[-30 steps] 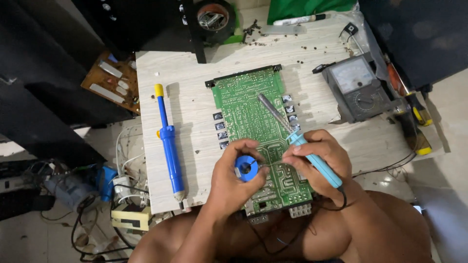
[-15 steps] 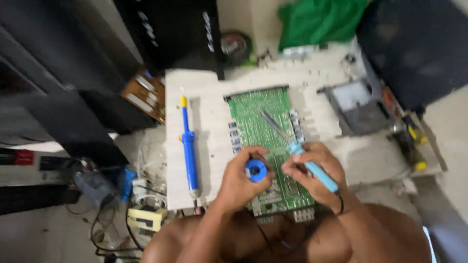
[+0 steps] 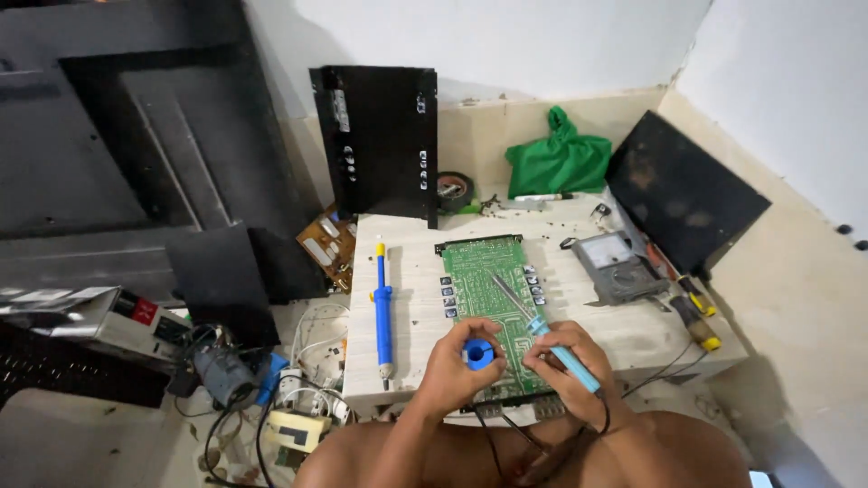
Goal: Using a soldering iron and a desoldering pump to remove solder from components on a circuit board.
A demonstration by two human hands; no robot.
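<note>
Looking down, head view: a low pale wood-grain table (image 3: 416,271) set in a room corner, with both hands at its near edge.
Left hand (image 3: 452,370): fingers curled shut around a small blue spool of solder wire (image 3: 477,354), held just above the near end of the board.
Right hand (image 3: 565,361): closed in a pen grip on a light-blue-handled soldering iron (image 3: 533,321); its metal shaft slants up and left, tip over the middle of the board.
Board: a green rectangular printed circuit board (image 3: 484,271) lies flat at the table's centre, long side running away from the person, dark components along both long edges.
Left of board: a blue and yellow desoldering pump (image 3: 382,303) lies parallel to it, well apart, untouched.
Right of board: a grey analogue multimeter (image 3: 617,264) lies flat; yellow-handled screwdrivers (image 3: 696,312) rest near the right edge.
Table far edge: a black metal panel (image 3: 384,140) stands upright against the wall; a roll of black tape (image 3: 454,190) and a green plastic bag (image 3: 558,163) sit beside it.
Room: white walls, pale tiled floor (image 3: 805,298); a dark slab (image 3: 687,190) leans in the right corner.
Floor, left: a brown circuit board (image 3: 324,244), tangled cables and small adapters (image 3: 271,398), large dark casing panels (image 3: 127,154).
</note>
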